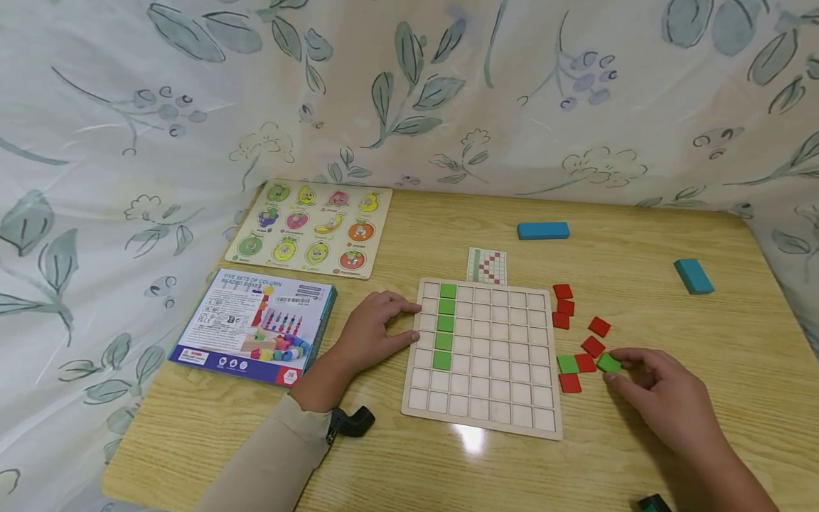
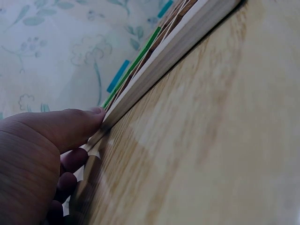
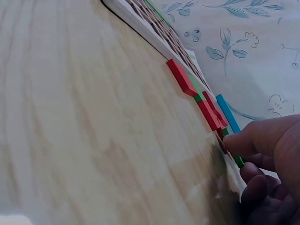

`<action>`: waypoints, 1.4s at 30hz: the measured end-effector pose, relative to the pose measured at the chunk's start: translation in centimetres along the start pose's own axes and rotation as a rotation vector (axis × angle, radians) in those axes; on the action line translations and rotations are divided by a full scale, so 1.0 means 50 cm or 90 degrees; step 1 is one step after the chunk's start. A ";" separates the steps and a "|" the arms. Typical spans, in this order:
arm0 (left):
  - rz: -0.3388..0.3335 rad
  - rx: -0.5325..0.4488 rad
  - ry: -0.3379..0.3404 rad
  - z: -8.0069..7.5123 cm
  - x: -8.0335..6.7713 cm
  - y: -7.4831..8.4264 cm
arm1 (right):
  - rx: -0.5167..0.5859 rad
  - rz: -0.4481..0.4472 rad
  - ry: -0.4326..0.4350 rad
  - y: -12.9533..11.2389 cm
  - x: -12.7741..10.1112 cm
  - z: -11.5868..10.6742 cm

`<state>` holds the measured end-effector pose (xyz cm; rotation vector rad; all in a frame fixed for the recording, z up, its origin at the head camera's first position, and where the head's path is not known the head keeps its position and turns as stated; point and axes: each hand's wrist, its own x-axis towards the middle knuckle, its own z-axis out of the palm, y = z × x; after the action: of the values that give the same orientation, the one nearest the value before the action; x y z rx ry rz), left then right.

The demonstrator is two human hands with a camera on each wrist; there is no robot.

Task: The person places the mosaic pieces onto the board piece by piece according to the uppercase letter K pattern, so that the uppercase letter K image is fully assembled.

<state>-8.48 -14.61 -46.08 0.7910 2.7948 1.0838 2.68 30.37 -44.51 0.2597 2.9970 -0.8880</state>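
Right hand (image 1: 665, 395) has it, thumb and forefinger closed on a green tile (image 1: 608, 363), a proper pinch, out to the right of the board (image 1: 473, 421). Crowding in beside it: red tiles (image 1: 570, 383), seven of them scattered, the nearest just left of the fingertips, and a second loose green one (image 1: 567, 364) by the board's edge. Over to the left hand (image 1: 377, 331): thumb and forefinger reach apart, their tips at the board's left edge, no tile in them. On the board, five green squares (image 1: 444, 323) run down the second column from the top; the bottom two cells of that column are bare.

Behind the board, a small card (image 1: 488, 266) shows a grid with a green column and red squares. Now the lettering! The box (image 1: 256, 327), left of the left hand, reads "FIVE SETS OF COLUMN BEADED BOXES", with "36" on its red corner badge; the smaller print defeats us. Beyond it, the fruit puzzle (image 1: 310, 227) carries captions too tiny to read surely. Two blue blocks (image 1: 543, 230) sit farther back, well clear of both hands. Both forearms come in from the near side, left sleeve (image 1: 281, 451) tan, right wrist bent inward over the table (image 1: 512, 476).
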 end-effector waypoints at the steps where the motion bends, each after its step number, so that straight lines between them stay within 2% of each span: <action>1: 0.000 0.000 0.000 0.000 0.000 0.000 | 0.003 0.005 -0.002 0.000 0.000 -0.001; 11: -0.003 0.005 0.001 0.001 0.000 0.001 | 0.027 0.021 -0.015 0.000 -0.004 -0.005; 22: -0.006 0.002 -0.002 -0.001 0.000 0.002 | 0.027 0.008 -0.019 -0.016 -0.008 -0.007; 29: -0.007 0.002 -0.005 -0.001 0.001 0.003 | 0.038 -0.024 -0.009 -0.030 -0.015 0.000; 36: 0.001 0.007 0.000 0.001 0.001 -0.002 | 0.053 -0.053 -0.027 -0.043 -0.019 0.009; 42: 0.008 0.008 0.005 0.003 0.000 -0.004 | 0.066 -0.101 -0.023 -0.056 -0.017 0.015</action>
<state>-8.51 -14.65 -46.29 0.8074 2.8095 1.0746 3.04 27.52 -43.60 0.0062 2.9749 -1.0512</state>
